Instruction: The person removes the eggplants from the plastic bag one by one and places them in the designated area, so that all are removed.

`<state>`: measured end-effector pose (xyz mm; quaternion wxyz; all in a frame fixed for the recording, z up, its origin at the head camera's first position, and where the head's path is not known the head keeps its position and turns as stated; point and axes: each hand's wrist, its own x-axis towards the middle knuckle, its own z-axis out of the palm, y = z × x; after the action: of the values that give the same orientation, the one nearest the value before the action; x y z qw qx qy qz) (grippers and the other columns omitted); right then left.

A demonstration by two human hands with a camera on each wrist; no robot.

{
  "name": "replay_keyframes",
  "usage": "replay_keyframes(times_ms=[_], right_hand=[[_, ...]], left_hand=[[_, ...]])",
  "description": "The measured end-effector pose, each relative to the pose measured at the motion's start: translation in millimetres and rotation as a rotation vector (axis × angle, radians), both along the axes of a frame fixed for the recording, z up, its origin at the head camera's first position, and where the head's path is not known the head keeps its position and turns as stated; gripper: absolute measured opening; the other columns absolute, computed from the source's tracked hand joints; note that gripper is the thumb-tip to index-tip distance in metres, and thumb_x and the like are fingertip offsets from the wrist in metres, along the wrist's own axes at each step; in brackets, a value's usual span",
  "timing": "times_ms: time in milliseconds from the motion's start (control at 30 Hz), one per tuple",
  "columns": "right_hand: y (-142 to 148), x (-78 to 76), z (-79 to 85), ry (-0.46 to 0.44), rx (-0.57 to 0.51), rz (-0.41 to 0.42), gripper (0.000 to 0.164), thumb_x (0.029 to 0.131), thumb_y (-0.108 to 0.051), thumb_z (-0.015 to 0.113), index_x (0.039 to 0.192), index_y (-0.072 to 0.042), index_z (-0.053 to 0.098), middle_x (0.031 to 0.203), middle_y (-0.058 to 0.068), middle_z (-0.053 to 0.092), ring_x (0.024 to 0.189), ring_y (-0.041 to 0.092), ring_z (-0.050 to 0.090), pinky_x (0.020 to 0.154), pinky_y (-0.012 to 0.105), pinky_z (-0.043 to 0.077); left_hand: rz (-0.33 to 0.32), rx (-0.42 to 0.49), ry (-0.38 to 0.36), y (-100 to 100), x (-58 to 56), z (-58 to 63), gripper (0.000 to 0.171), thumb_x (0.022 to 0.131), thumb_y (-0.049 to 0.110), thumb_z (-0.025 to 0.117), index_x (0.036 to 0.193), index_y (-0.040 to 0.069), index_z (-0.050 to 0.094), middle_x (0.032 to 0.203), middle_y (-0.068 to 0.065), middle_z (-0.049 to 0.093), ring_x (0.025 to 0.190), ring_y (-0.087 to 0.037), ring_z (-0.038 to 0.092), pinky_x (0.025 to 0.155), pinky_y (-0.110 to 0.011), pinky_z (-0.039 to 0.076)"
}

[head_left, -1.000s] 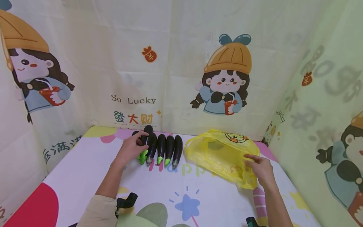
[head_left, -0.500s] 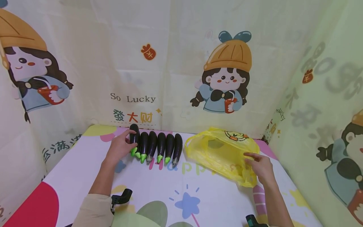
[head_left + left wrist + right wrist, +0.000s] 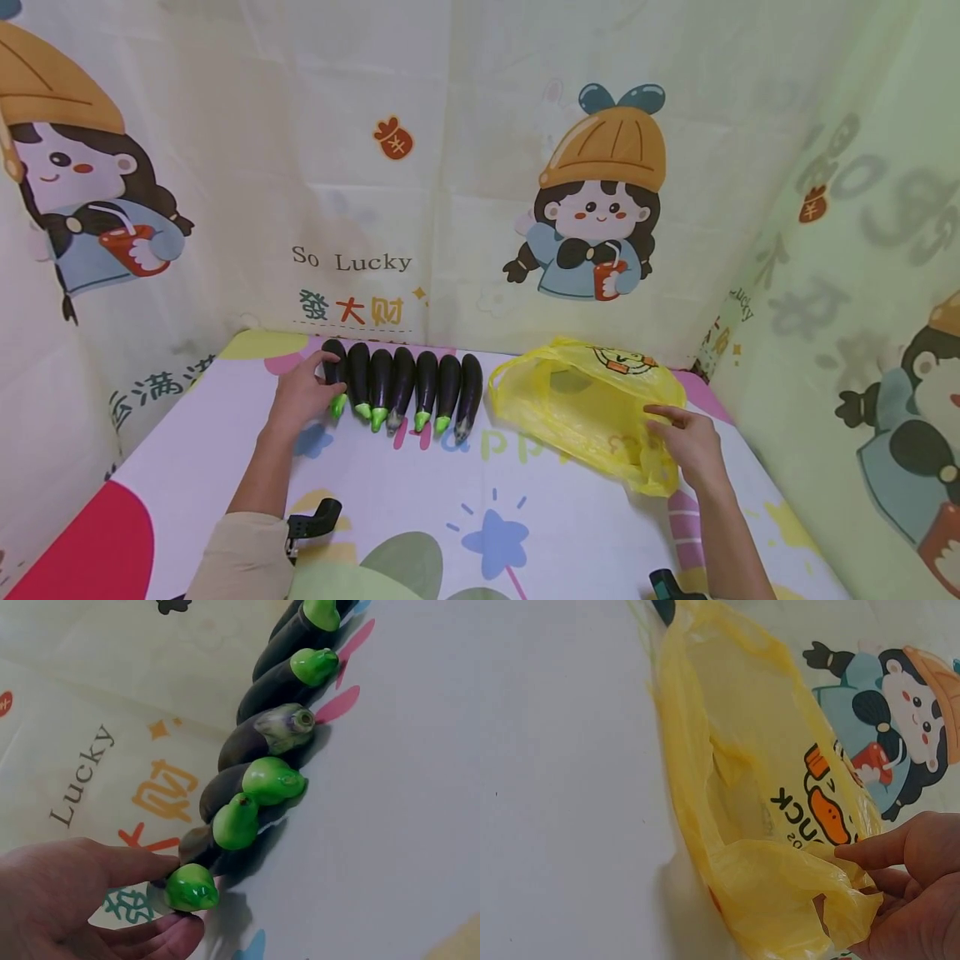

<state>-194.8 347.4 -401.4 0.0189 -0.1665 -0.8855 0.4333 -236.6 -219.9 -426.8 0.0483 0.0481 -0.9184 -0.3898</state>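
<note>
Several dark purple eggplants (image 3: 426, 383) lie side by side in a row at the back of the table, stem ends toward me. My left hand (image 3: 298, 396) pinches the leftmost eggplant (image 3: 191, 887) between thumb and fingers, at the left end of the row. In the left wrist view its green cap sticks out past the fingertips. Right of the row a yellow plastic bag (image 3: 570, 408) lies with its mouth spread apart. My right hand (image 3: 693, 446) holds the bag's right edge; in the right wrist view the thumb and fingers pinch the thin plastic.
A white printed cloth (image 3: 420, 492) covers the table. Cream printed curtains (image 3: 465, 208) stand close behind the eggplants and bag, and on both sides. A black wrist mount (image 3: 315, 518) sits on the left forearm.
My left hand has moved left with an eggplant, from above the row to its left end, and the eggplant is lower now. The right hand and bag have stayed in place.
</note>
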Motion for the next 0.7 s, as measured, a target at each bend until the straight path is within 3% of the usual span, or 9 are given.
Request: replay_keyframes(times_ms=[333, 567, 700], right_hand=[[-1.5, -0.1, 0.3, -0.004, 0.006, -0.005, 0.041, 0.102, -0.018, 0.062, 0.139, -0.001, 0.064, 0.145, 0.026, 0.050, 0.106, 0.029, 0.046, 0.066, 0.026, 0.046], [-2.4, 0.8, 0.0, -0.001, 0.018, 0.003, 0.041, 0.101, -0.018, 0.062, 0.138, -0.001, 0.065, 0.147, 0.025, 0.050, 0.102, 0.027, 0.045, 0.064, 0.027, 0.044], [-2.6, -0.6, 0.4, -0.012, 0.008, 0.003, 0.042, 0.102, -0.018, 0.061, 0.140, -0.001, 0.063, 0.149, 0.027, 0.049, 0.107, 0.029, 0.047, 0.068, 0.024, 0.047]], left_hand=[[0.038, 0.020, -0.034, 0.6, -1.2, -6.9, 0.052, 0.096, 0.019, 0.067, 0.143, 0.005, 0.052, 0.109, -0.030, 0.067, 0.097, -0.040, 0.061, 0.075, -0.043, 0.050], [0.044, 0.023, -0.059, 0.8, -5.6, -15.0, 0.053, 0.096, 0.019, 0.067, 0.146, 0.007, 0.051, 0.105, -0.024, 0.063, 0.093, -0.034, 0.058, 0.070, -0.035, 0.047], [0.045, 0.016, -0.027, 0.0, -7.0, -18.1, 0.052, 0.095, 0.017, 0.069, 0.143, 0.006, 0.054, 0.097, -0.020, 0.061, 0.086, -0.031, 0.056, 0.066, -0.032, 0.043]])
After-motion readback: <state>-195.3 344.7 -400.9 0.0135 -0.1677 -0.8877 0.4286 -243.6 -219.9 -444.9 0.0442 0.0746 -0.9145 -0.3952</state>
